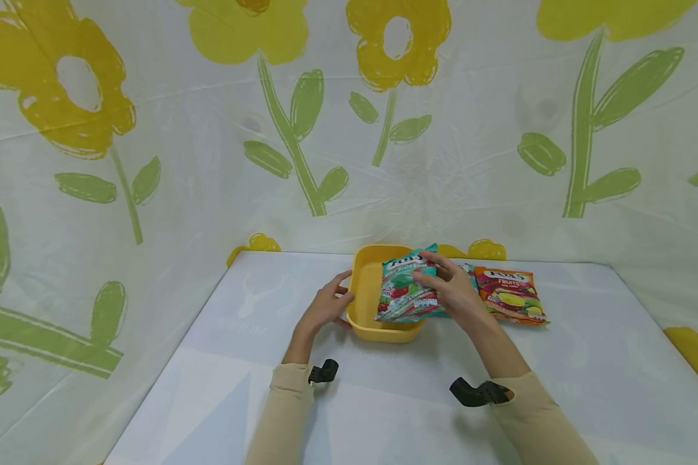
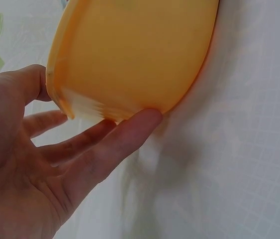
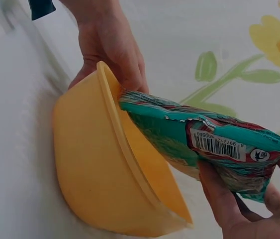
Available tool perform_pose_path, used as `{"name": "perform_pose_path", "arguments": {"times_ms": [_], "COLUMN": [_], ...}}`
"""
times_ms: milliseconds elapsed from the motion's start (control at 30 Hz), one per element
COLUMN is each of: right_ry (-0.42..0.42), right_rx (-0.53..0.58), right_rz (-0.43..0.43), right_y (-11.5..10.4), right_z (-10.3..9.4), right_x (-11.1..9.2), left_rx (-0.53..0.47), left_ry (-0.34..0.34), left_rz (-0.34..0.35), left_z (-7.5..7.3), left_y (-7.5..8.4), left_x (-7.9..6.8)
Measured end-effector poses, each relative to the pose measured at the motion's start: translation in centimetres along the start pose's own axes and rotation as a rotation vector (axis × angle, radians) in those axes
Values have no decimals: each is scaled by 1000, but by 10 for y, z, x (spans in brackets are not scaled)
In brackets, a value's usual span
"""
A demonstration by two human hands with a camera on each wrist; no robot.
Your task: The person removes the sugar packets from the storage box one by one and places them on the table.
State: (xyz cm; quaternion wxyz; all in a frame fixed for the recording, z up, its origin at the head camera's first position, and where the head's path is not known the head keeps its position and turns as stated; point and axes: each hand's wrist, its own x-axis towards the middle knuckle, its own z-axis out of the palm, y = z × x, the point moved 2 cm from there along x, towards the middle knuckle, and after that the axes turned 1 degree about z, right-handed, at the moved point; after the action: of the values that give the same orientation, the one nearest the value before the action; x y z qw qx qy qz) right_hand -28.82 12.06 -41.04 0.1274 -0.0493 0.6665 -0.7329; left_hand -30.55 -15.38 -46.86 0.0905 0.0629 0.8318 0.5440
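A yellow plastic basin stands on the table. My left hand holds its left side; in the left wrist view, one digit reaches the rim and the other fingers lie along the outer wall. My right hand grips a teal candy bag by its right side, tilted over the basin's right part. The bag's barcode end shows in the right wrist view, one end above the opening and a finger beneath. Part of the bag's front is hidden by my right hand.
An orange-and-purple candy bag lies right of the basin. Another teal bag lies beside it, mostly hidden by my right hand. The white table ends at a flower-patterned cloth behind.
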Motion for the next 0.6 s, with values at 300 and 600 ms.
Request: {"name": "perform_pose_path", "arguments": {"times_ms": [300,600], "right_ry": [26,56], "right_rx": [29,20], "right_rz": [9,32], "right_y": [1,3], "right_z": [-11,-26], "right_x": [-9,-17], "left_rx": [-15,-19], "left_ry": [-5,-11], "left_rz": [-10,-5], "left_z": [0,0], "left_y": [0,0], "left_x": [-1,0]}}
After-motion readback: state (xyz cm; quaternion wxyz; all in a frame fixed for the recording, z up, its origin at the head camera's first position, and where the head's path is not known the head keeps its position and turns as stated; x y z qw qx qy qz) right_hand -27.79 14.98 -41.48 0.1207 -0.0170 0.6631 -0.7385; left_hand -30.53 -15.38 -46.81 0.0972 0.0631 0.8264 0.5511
